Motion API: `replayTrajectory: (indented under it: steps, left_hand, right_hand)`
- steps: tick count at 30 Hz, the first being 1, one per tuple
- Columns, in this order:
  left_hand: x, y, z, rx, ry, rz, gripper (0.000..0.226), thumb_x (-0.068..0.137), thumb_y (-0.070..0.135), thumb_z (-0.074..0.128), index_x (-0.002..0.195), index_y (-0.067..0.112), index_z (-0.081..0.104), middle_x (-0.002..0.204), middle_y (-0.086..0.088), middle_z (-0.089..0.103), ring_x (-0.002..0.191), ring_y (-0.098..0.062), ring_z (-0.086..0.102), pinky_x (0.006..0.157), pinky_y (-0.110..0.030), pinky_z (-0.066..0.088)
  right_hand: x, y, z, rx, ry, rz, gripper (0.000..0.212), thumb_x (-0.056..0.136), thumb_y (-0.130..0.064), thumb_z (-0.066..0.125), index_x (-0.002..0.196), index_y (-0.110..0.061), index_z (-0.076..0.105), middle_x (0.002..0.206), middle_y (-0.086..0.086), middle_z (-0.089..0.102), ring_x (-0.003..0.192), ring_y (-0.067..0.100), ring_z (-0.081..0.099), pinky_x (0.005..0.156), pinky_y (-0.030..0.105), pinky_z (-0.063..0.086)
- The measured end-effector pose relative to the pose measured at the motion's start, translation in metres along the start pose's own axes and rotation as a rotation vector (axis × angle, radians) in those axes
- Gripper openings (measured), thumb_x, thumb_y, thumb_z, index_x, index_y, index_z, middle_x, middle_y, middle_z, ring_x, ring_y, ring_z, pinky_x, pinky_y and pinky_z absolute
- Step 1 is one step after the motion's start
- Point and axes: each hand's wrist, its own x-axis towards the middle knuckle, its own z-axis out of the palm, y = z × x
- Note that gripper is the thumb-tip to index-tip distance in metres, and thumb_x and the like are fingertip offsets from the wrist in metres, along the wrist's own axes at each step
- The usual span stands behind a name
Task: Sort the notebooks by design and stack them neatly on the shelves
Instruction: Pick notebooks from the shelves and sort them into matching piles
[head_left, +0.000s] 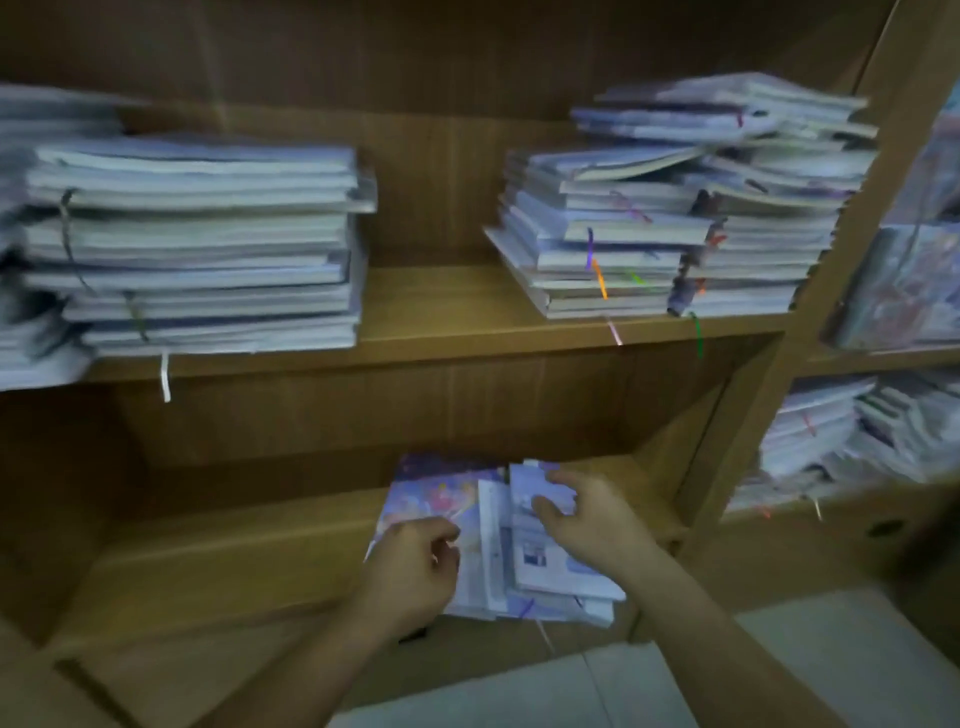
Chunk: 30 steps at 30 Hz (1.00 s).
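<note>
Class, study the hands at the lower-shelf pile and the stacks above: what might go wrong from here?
1. The pile lies uneven at the lower shelf's front edge. It may slide off if the right hand, gripping the top notebook, tugs it.
2. The right upper stack sits askew; a bump could topple it.

Small purple notebook pile on lower shelf, taller stacks above
</note>
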Motion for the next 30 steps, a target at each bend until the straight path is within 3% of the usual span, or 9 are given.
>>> replayTrajectory:
  steps: [2,5,9,14,18,24,26,28,30]
  left_hand:
    - [-0.006,-0.018,0.025,-0.029,-0.109,-0.1,0.033,0.094,0.029,0.064,0.126,0.022,0.067,0.12,0.005,0.069,0.09,-0.01,0.067,0.088,-0.027,0.054]
    - [-0.009,-0.032,0.049,-0.085,-0.09,-0.184,0.046,0.094,0.031,0.065,0.139,0.023,0.059,0.135,0.006,0.062,0.093,-0.002,0.062,0.093,-0.025,0.051]
    - [0.001,-0.032,0.069,-0.204,-0.096,-0.256,0.027,0.096,0.026,0.066,0.124,0.026,0.064,0.119,0.008,0.065,0.096,-0.008,0.061,0.088,-0.021,0.047]
    - [0.014,-0.02,0.089,-0.407,-0.157,-0.275,0.011,0.094,0.025,0.069,0.1,0.033,0.065,0.1,0.02,0.07,0.096,-0.005,0.069,0.087,-0.027,0.055]
    - [0.022,-0.021,0.099,-0.481,-0.175,-0.283,0.02,0.086,0.041,0.068,0.103,0.031,0.07,0.095,0.01,0.075,0.088,-0.01,0.071,0.086,-0.04,0.058]
    - [0.027,-0.026,0.096,-0.422,-0.278,-0.205,0.024,0.084,0.034,0.062,0.102,0.026,0.075,0.094,0.013,0.076,0.091,-0.006,0.07,0.087,-0.035,0.058]
    - [0.032,-0.036,0.085,-0.335,-0.181,-0.186,0.02,0.081,0.034,0.07,0.098,0.026,0.077,0.091,0.015,0.074,0.095,-0.007,0.069,0.083,-0.031,0.056]
    - [0.036,-0.051,0.066,-0.051,-0.035,-0.2,0.046,0.073,0.056,0.074,0.112,0.032,0.071,0.118,0.015,0.062,0.118,-0.017,0.057,0.096,-0.032,0.05]
    - [0.037,-0.067,0.047,0.165,-0.072,-0.371,0.077,0.067,0.072,0.07,0.134,0.038,0.055,0.142,0.008,0.041,0.138,-0.026,0.036,0.112,-0.038,0.037]
  right_hand:
    - [0.012,0.033,0.03,-0.026,-0.066,0.126,0.058,0.08,-0.076,0.061,0.12,-0.035,0.05,0.107,-0.001,0.057,0.085,0.014,0.06,0.081,0.04,0.046]
    - [0.02,0.073,0.054,-0.036,0.032,0.29,0.082,0.091,-0.063,0.059,0.158,-0.027,0.027,0.147,0.013,0.048,0.126,0.032,0.054,0.094,0.036,0.041]
    - [0.023,0.12,0.075,0.385,0.055,0.405,0.097,0.069,-0.077,0.072,0.149,-0.037,0.037,0.122,0.003,0.067,0.105,0.026,0.067,0.09,0.048,0.057]
    - [0.022,0.131,0.079,0.59,0.095,0.41,0.057,0.076,-0.043,0.086,0.124,-0.03,0.058,0.112,0.0,0.074,0.095,0.017,0.073,0.082,0.043,0.062]
    - [0.02,0.119,0.074,0.679,0.004,0.358,0.053,0.08,-0.029,0.085,0.126,-0.025,0.059,0.119,-0.001,0.072,0.101,0.015,0.073,0.085,0.038,0.062]
    - [0.011,0.108,0.067,0.754,-0.102,0.354,0.056,0.081,-0.025,0.086,0.13,-0.031,0.06,0.122,-0.002,0.073,0.107,0.019,0.072,0.093,0.048,0.059]
    - [0.009,0.104,0.066,0.798,-0.126,0.359,0.058,0.08,-0.025,0.086,0.13,-0.036,0.06,0.122,-0.004,0.073,0.106,0.021,0.072,0.09,0.049,0.06]
    - [0.008,0.097,0.067,0.845,-0.134,0.374,0.059,0.079,-0.023,0.087,0.128,-0.041,0.058,0.118,-0.006,0.074,0.103,0.022,0.074,0.083,0.051,0.061]
    - [0.009,0.092,0.068,0.873,-0.105,0.386,0.064,0.076,-0.021,0.089,0.126,-0.043,0.057,0.116,-0.006,0.075,0.101,0.024,0.074,0.079,0.055,0.061]
